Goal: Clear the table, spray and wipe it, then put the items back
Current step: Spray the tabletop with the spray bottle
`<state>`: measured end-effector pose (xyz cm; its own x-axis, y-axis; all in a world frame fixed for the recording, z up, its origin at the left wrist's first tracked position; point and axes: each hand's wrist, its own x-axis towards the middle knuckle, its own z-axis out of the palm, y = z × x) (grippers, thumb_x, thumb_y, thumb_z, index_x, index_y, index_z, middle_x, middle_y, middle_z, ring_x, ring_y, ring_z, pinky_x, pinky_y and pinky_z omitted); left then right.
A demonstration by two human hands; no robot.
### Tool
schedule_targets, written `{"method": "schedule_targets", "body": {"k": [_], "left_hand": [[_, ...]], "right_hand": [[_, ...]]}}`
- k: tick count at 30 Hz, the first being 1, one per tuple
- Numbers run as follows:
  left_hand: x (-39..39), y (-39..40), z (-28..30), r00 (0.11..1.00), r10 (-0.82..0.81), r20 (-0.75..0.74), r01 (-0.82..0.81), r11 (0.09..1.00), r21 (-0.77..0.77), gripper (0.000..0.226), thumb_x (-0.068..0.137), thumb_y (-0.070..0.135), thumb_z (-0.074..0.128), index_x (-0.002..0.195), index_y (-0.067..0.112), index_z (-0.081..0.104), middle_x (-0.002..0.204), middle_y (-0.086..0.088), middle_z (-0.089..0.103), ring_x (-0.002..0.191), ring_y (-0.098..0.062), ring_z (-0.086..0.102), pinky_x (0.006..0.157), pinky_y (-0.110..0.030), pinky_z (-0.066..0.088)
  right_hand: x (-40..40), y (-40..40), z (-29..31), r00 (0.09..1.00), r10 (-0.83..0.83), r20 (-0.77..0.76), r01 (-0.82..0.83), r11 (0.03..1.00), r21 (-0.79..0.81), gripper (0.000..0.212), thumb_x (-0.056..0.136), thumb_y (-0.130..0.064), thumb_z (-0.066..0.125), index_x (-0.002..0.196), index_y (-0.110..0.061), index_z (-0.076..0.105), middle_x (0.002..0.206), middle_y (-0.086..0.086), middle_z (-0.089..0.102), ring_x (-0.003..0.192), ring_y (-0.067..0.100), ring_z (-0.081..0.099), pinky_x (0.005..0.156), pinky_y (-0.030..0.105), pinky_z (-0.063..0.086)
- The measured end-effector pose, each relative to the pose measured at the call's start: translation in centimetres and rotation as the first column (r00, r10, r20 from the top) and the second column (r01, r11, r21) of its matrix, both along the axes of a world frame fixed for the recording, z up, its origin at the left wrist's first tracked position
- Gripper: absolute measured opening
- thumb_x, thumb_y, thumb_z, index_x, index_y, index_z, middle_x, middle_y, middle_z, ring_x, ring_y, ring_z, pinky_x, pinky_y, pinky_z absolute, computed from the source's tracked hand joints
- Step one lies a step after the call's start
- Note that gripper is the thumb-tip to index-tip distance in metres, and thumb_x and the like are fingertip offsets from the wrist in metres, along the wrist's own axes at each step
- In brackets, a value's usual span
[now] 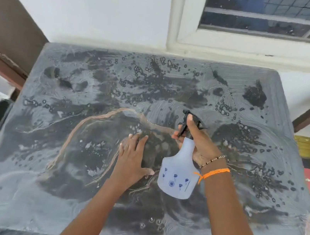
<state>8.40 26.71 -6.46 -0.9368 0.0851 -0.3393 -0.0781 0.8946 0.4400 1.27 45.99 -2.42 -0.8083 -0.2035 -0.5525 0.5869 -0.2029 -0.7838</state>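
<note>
Spraying wet table, slip risk on both hands.

Right hand (200,145) is gripping the spray bottle (178,174) at the neck, fingers curling round the black trigger head (189,123), bottle body hanging below the grip, just over the table (17,187). Left hand (133,158) is pressing flat, fingers straight, just left of the grip. Surface ahead of the nozzle is already pooling with droplets; more spray is likely running off the edges, and the flat palm could be sliding on the film.
</note>
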Motion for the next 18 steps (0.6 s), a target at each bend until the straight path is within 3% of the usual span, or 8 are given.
{"method": "schedule_targets", "body": {"k": [4, 11, 18], "left_hand": [[4.6, -7.4, 0.4, 0.986, 0.159, 0.053, -0.157, 0.986, -0.049, 0.106, 0.069, 0.046, 0.076, 0.148, 0.021, 0.009, 0.156, -0.002, 0.002, 0.145, -0.028, -0.004, 0.115, -0.053, 0.001], [13.8, -17.4, 0.5, 0.881, 0.455, 0.132, -0.45, 0.891, -0.067, 0.115, 0.069, 0.048, 0.075, 0.149, 0.02, -0.001, 0.157, -0.012, -0.007, 0.145, -0.03, -0.012, 0.115, -0.052, -0.003], [17.0, -19.4, -0.4, 0.918, 0.374, 0.133, -0.376, 0.927, -0.014, 0.111, 0.076, 0.045, 0.07, 0.148, 0.021, -0.01, 0.157, -0.006, -0.017, 0.142, -0.029, -0.024, 0.115, -0.051, -0.004]], "right_hand": [[2.3, -9.2, 0.3, 0.972, 0.235, 0.01, -0.235, 0.967, 0.099, 0.041, 0.084, -0.053, 0.053, 0.073, -0.014, 0.061, 0.07, 0.002, 0.068, 0.08, 0.017, 0.067, 0.055, 0.025, 0.055], [6.3, -22.8, 1.2, 0.865, 0.501, 0.021, -0.499, 0.858, 0.124, 0.04, 0.084, -0.052, 0.054, 0.068, -0.015, 0.057, 0.068, 0.003, 0.061, 0.077, 0.017, 0.065, 0.057, 0.026, 0.053], [8.7, -27.9, 1.4, 0.894, 0.449, 0.006, -0.444, 0.882, 0.157, 0.044, 0.085, -0.049, 0.056, 0.065, -0.009, 0.055, 0.059, 0.006, 0.058, 0.052, 0.013, 0.062, 0.045, 0.021, 0.049]]}}
